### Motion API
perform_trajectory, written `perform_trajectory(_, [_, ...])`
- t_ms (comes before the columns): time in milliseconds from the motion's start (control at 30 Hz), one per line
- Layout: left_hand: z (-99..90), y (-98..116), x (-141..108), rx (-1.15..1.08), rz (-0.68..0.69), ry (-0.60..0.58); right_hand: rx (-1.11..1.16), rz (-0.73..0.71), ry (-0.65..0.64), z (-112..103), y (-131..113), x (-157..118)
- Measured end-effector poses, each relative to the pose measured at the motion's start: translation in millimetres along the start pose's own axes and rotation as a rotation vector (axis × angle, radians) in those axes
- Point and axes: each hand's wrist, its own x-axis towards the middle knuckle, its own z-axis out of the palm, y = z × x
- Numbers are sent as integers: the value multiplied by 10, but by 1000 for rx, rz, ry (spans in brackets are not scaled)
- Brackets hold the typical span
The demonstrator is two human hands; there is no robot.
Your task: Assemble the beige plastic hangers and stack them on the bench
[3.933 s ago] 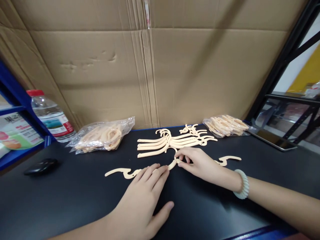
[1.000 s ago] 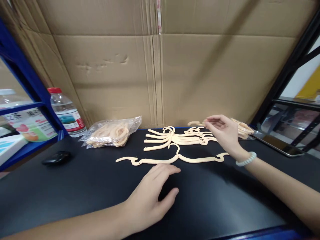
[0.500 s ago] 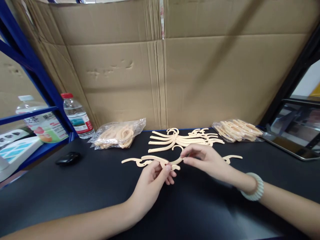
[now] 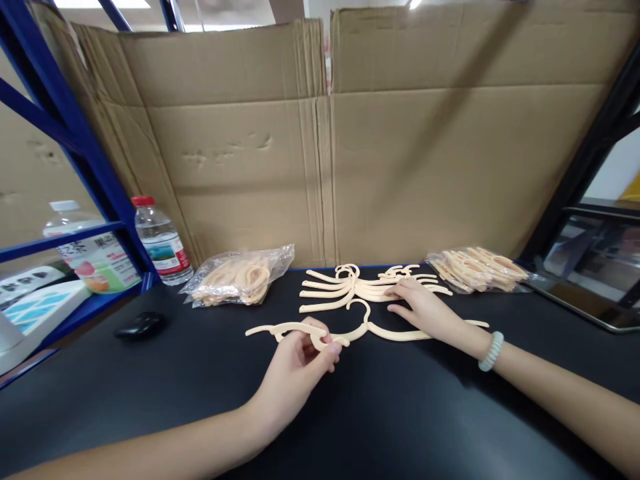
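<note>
Head view: on the black tabletop (image 4: pixel 200 407), a cream hanger (image 4: pixel 395 334) lies spread out a little in front of the far edge's middle, its hook pointing to that edge. The left hand (image 4: pixel 283 387) is closed around a hooked cream piece (image 4: pixel 286 327), pinched between thumb and fingers and raised just over the hanger's left arm. The right hand (image 4: pixel 430 315) reaches over the hanger's right arm, fingertips at the fanned stack of hanger parts (image 4: pixel 323 294); whether they grip one or merely rest there, I cannot tell.

The held piece looks like light, fairly stiff plastic, smooth and perhaps a bit slippery. Its thin hook and narrow ends are probably the weak spots, so the thicker middle seems the better place to take hold. The spread hanger would likely be steadied best beside its centre joint, where the two arms meet under the hook.

Near the far edge, a clear plastic bag (image 4: pixel 235 279) on the left holds more cream curved parts, loosely bunched; another clear bag (image 4: pixel 475 268), towards the far right corner, holds a flatter bundle. Beyond the mouse (image 4: pixel 141 326) stands a red-capped bottle (image 4: pixel 165 248) of clear liquid, upright near the far left corner, its fill level uncertain.
</note>
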Motion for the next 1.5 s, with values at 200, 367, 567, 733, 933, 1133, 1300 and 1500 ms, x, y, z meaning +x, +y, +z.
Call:
perform_trajectory(200, [-211, 51, 8, 74, -10, 121, -33, 5, -2, 46, 32, 64])
perform_trajectory(367, [-273, 62, 103, -46, -26, 212, -39, -12, -16, 25, -29, 69])
perform_trajectory(567, [-311, 87, 134, -184, -98, 229, 134, -15, 42, -155, -58, 21])
perform_trajectory(733, [-396, 99, 197, -209, -33, 174, 365, 35, 52, -400, -61, 9])
perform_trajectory(933, [-416, 120, 199, -279, -30, 100, 291, -43, 81, -553, -95, 13])
perform_trajectory(1133, [-379, 213, 157, -416, -105, 19, 302, -128, 125, -580, -134, 17])
perform_trajectory(1300, [-385, 230, 151, -468, -108, -42, 335, -156, 141, -563, -153, 11])
perform_trajectory(1500, [-388, 191, 123, -456, -127, -79, 325, -176, 167, -550, -177, 13])
